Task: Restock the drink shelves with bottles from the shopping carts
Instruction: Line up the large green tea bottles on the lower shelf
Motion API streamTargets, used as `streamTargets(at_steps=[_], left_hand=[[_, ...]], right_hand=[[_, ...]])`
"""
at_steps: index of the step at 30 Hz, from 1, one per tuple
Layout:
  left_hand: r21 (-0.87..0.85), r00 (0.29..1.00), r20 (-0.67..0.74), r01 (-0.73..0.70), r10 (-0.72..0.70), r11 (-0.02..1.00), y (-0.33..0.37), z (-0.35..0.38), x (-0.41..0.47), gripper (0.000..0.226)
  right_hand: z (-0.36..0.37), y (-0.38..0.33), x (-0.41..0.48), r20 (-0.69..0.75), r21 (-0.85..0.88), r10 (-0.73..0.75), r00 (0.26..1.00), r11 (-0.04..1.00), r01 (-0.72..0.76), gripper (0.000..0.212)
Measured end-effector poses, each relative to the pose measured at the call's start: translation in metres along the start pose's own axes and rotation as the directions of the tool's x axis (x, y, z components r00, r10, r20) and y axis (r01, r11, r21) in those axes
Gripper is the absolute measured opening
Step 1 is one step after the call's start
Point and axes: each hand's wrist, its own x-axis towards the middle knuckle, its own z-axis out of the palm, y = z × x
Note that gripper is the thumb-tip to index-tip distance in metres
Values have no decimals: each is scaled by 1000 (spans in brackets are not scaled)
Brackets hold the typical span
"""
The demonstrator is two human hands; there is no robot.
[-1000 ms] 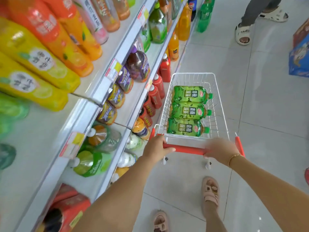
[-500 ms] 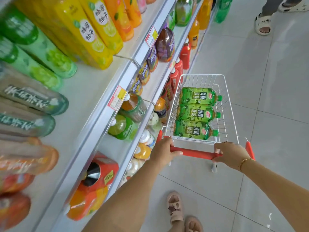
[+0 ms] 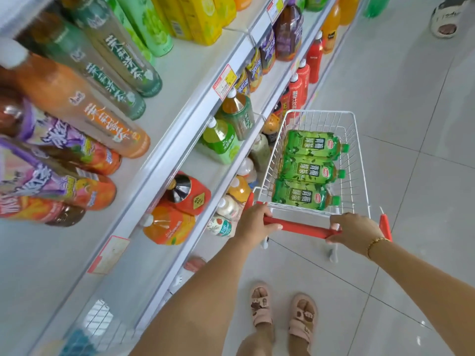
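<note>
A small white wire shopping cart [image 3: 358, 160] stands on the tiled floor beside the drink shelves [image 3: 180, 124]. Three green tea bottles [image 3: 305, 170] lie side by side in its basket, caps pointing right. My left hand [image 3: 253, 223] grips the left end of the red cart handle [image 3: 300, 227]. My right hand [image 3: 356, 232], with a gold bracelet at the wrist, grips the handle's right end. The shelves on the left hold rows of orange, green, purple and yellow bottles.
Large orange and red bottles [image 3: 177, 209] and green tea bottles [image 3: 226, 134] stand on the lower shelves next to the cart. Another person's sandalled foot [image 3: 446, 19] is at the top right. My own feet [image 3: 282, 312] are below the cart. Tiled floor stretches right.
The cart and I have moved forward along the aisle, so the shelf bottles slid towards me. Both hands kept their grip on the handle. My feet now stand side by side.
</note>
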Motion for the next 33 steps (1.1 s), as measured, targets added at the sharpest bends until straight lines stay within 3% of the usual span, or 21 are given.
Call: streamTargets(at_steps=[8, 14, 24, 27, 31, 33], left_hand=[[21, 996, 62, 59, -60, 998, -29, 2, -75, 34], [73, 997, 78, 11, -16, 997, -77, 7, -134, 36], [108, 987, 154, 24, -41, 994, -139, 1, -242, 33], [151, 977, 198, 50, -80, 987, -144, 4, -266, 34], [160, 939, 316, 84, -132, 984, -144, 10, -281, 31], [183, 874, 460, 79, -156, 980, -135, 7, -268, 30]], right_hand=[[37, -34, -51, 79, -64, -34, 996, 997, 39, 28], [86, -68, -89, 131, -87, -76, 988, 992, 88, 31], [156, -127, -159, 302, 22, -163, 939, 986, 165, 32], [171, -132, -165, 406, 45, -176, 897, 984, 173, 32], [176, -127, -154, 589, 191, -198, 783, 976, 103, 24], [177, -118, -139, 547, 299, -162, 821, 954, -10, 23]])
